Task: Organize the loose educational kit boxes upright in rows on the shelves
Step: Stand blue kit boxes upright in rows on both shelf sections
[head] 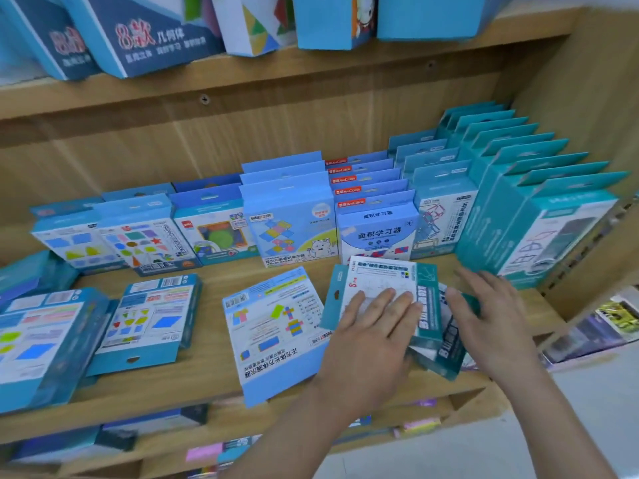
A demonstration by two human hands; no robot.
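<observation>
Your left hand (373,326) lies flat, fingers spread, on the top teal box (380,288); right hand (491,316), open, flanks the stack's right edge.

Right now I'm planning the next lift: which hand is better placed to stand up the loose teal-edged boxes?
Left hand: it lies flat on the top teal-edged cardboard box; right hand only touches the pile's side.

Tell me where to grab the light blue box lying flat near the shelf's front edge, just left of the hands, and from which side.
Take the light blue box by its long side edges, coming from the front. It lies flat, back face up, its near end overhanging the shelf edge, so fingers could likely slip underneath there. The left hand is closest; its right edge sits beside the teal boxes under that hand.
</observation>
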